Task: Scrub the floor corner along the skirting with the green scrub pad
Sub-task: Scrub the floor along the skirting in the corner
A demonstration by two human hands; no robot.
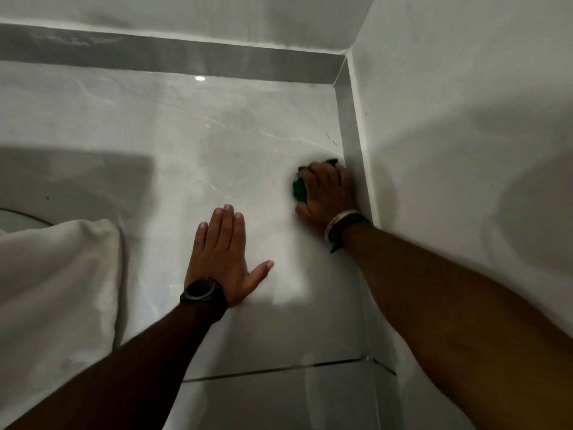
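My right hand (327, 190) presses the green scrub pad (298, 188) onto the glossy grey floor tile, right against the right-hand skirting (348, 119). Most of the pad is hidden under my fingers; only its left edge shows. The hand looks motion-blurred. My left hand (224, 255) lies flat on the floor (186, 135) to the left and nearer to me, fingers spread, holding nothing. The corner where the two skirtings meet (342, 65) is farther away, above my right hand.
A white cloth or bedding (59, 283) hangs at the left edge, with a curved white object (18, 220) behind it. White walls rise at the back (217, 17) and right (465, 119). A grout line (273, 370) crosses the floor near me.
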